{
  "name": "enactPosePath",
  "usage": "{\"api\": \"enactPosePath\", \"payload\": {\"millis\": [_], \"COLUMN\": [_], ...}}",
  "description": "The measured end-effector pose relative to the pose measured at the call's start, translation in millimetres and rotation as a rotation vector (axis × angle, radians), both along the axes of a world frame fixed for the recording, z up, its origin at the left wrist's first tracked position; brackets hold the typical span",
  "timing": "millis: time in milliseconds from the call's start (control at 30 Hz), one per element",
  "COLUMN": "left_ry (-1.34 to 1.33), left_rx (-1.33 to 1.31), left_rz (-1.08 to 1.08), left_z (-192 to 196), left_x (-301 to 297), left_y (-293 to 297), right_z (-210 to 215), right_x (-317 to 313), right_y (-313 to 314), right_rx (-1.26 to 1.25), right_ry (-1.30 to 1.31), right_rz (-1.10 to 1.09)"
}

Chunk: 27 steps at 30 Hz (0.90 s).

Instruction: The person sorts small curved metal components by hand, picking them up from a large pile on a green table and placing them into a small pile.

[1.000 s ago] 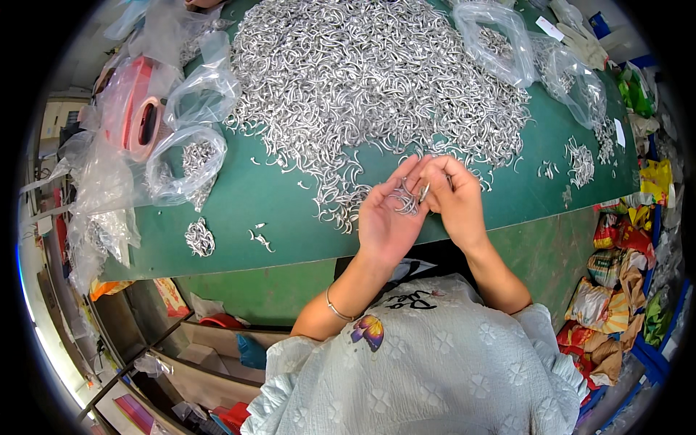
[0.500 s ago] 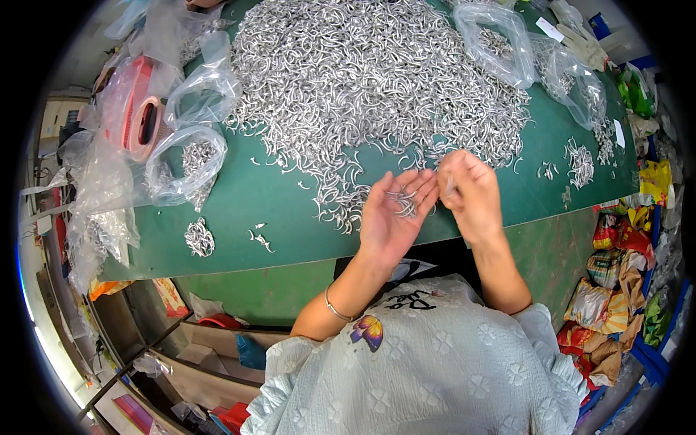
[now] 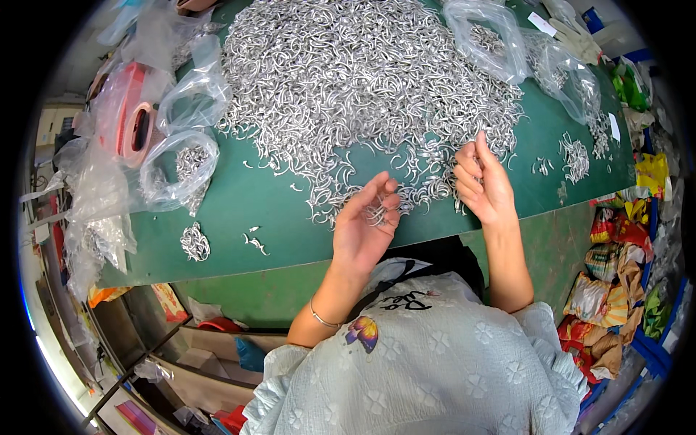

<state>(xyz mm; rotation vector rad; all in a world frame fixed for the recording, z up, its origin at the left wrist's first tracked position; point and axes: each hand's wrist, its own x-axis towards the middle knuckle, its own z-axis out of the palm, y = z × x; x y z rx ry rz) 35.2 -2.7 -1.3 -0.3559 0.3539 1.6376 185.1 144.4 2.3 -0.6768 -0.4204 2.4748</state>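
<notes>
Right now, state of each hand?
Left hand: half-curled, palm up, holding several curved silvery pieces.
Right hand: fingers curled, thumb raised; whether it holds anything cannot be told.

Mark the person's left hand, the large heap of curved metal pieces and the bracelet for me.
Left hand (image 3: 361,235): head view, on the palm.
Large heap of curved metal pieces (image 3: 362,80): head view, on the heap's middle.
Bracelet (image 3: 317,316): head view, on its thin band.
</notes>
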Motion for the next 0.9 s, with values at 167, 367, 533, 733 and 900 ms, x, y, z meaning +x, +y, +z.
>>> {"api": "enactPosePath", "payload": {"millis": [167, 367, 533, 733, 900], "left_ry": [0.364, 0.360, 0.439, 0.215, 0.130], "left_rx": [-0.231, -0.043, -0.274, 0.040, 0.067], "left_rz": [-0.008, -0.030, -0.079, -0.039, -0.098], "left_z": [14, 3, 21, 2, -5], "left_x": [11, 12, 13, 5, 1], "left_y": [5, -1, 6, 0, -3], "right_z": [-12, -18, -15, -4, -6], "right_x": [-26, -61, -50, -27, -25], "right_y": [-8, -15, -10, -5, -4], "right_rx": [1.296, 1.740, 1.420, 0.209, -0.160], "right_ry": [-0.781, -1.281, -1.071, -0.232, 0.023], "right_rz": [-0.047, -0.023, -0.028, 0.216, 0.228]}}
